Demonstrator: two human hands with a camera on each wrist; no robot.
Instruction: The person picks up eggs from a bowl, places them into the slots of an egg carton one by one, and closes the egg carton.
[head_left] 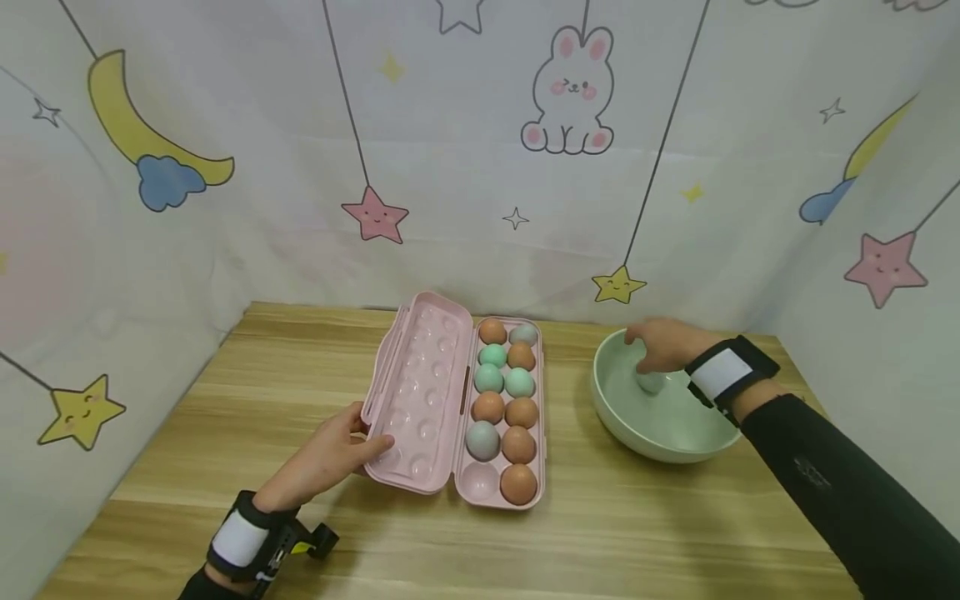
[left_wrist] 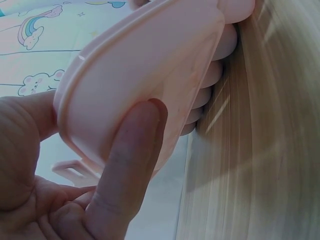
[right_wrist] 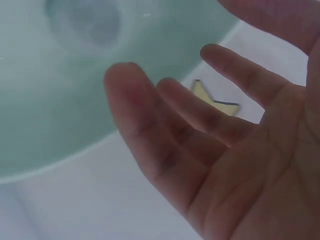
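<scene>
My left hand (head_left: 333, 454) grips the near corner of the raised lid (head_left: 420, 392) of a pink egg carton. In the left wrist view, thumb and fingers lie on both sides of that lid (left_wrist: 135, 65). Brown, green and bluish-grey eggs fill the carton's base (head_left: 478, 482), except for one vacant cup at its near left. My right hand (head_left: 667, 343) reaches over a pale green bowl (head_left: 675, 421). Its fingers are spread and loosely bent, with nothing between them in the right wrist view. A pale egg (head_left: 651, 382) lies in the bowl below the fingers.
The carton and bowl stand on a wood-grain table (head_left: 585, 542), with a gap between them. A white curtain (head_left: 480, 167) printed with stars, moons and a rabbit surrounds the back and sides. Each wrist wears a black strap.
</scene>
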